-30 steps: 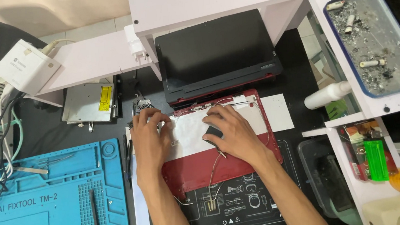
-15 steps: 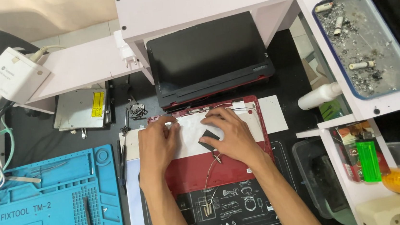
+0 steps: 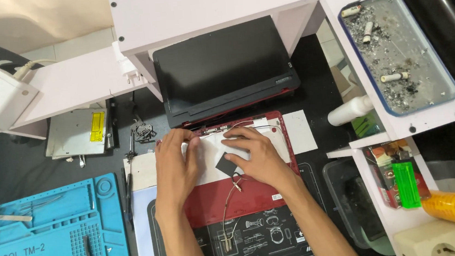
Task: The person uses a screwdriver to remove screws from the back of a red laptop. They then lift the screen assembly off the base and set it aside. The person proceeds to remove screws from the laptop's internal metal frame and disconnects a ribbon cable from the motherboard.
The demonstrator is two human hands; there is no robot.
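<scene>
one red laptop cover (image 3: 233, 199) lying at centre on the black mat (image 3: 259, 240), one white sheet (image 3: 240, 146) across its far half. left hand (image 3: 176, 168) and right hand (image 3: 254, 156) both flat on that sheet, fingers together and pressing down, pinching nothing. one dark laptop (image 3: 223, 73) just beyond, one blue mat (image 3: 45, 243) near left, three cigarette butts in one tray (image 3: 444, 98) far right.

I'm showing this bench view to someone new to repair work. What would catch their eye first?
Probably the two bare hands at the centre: the left hand and right hand press flat on a white sheet lying over a red laptop lid. Just behind it sits a dark laptop base under a white shelf. A bright blue work mat fills the lower left corner.
</scene>
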